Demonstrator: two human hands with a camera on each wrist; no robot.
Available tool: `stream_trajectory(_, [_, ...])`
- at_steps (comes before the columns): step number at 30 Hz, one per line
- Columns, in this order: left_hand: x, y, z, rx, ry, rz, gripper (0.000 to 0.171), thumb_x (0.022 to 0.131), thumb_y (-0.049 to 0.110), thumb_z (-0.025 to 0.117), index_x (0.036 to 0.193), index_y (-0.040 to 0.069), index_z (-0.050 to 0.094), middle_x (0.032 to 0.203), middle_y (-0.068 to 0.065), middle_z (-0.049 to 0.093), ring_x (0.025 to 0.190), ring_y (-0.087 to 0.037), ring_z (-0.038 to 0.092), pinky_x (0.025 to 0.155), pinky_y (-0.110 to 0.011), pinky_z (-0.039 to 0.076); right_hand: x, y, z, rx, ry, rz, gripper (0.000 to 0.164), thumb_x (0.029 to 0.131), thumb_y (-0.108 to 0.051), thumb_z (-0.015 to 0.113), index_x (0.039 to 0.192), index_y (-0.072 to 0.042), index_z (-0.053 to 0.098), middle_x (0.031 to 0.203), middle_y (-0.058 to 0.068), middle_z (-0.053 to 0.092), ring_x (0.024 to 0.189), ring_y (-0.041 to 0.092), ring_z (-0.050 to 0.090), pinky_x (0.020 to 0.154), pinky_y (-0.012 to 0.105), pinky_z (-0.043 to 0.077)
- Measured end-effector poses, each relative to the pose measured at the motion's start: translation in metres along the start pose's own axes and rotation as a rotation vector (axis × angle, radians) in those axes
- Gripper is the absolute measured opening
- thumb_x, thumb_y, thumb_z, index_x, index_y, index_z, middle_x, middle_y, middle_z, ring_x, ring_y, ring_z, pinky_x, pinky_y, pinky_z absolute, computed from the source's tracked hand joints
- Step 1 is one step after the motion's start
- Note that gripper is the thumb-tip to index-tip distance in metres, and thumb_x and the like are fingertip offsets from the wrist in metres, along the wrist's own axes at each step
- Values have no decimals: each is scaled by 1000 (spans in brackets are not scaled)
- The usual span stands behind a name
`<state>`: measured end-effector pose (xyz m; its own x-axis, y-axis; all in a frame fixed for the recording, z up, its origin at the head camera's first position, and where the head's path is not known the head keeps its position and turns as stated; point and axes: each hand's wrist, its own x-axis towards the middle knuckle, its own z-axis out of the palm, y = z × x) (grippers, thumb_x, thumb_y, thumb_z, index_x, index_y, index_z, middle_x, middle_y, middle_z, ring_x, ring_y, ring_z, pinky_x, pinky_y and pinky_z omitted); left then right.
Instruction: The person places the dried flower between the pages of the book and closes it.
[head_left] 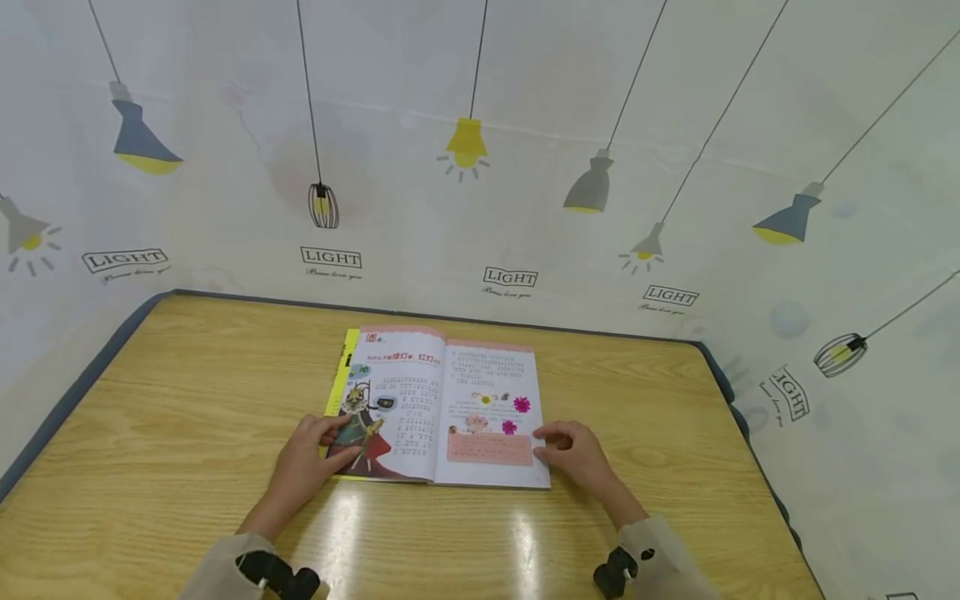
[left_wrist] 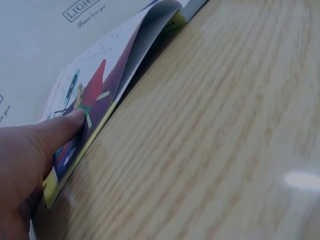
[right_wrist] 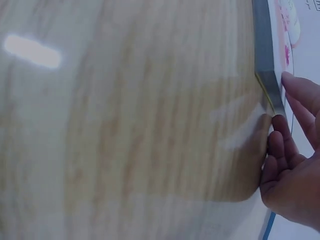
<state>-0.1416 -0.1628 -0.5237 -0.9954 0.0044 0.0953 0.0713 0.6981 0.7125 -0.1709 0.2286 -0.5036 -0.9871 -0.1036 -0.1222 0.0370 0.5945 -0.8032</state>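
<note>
An open picture book (head_left: 483, 383) lies on the wooden table, with printed text and coloured drawings on both pages. My left hand (head_left: 303, 458) grips its left side: in the left wrist view the thumb (left_wrist: 65, 127) presses on the illustrated page, the other fingers mostly hidden behind the edge. At the right edge my right hand (head_left: 577, 454) holds the book between thumb and fingers, close to the lower corner. The right wrist view shows the thick grey page block (right_wrist: 265, 55) beside these fingertips. Near the spine, the left page (left_wrist: 142, 30) bows upward.
The wooden table (head_left: 187, 400) has a dark blue edge (head_left: 420, 313). Behind it rises a pale wall (head_left: 405, 167) printed with hanging lamps and the word LIGHT. A yellow strip of cover (head_left: 341, 371) shows beyond the left page.
</note>
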Motion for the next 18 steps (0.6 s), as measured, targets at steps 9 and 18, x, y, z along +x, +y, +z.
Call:
stream_trajectory(9, [-5, 9, -4, -29, 17, -62, 53, 79, 18, 75, 124, -2, 55, 104, -19, 41, 93, -32, 46, 76, -45, 42, -4, 11, 3, 78, 36, -36, 27, 78, -14, 76, 102, -5, 71, 100, 6, 58, 91, 19, 51, 80, 31, 42])
stream_trajectory(18, [-11, 28, -14, 76, -23, -294, 85, 79, 42, 70, 135, -10, 34, 118, -32, 41, 101, -41, 46, 78, -51, 42, -5, 14, 3, 94, 30, -52, 27, 79, -13, 75, 103, -5, 70, 100, 7, 58, 90, 19, 51, 79, 29, 43])
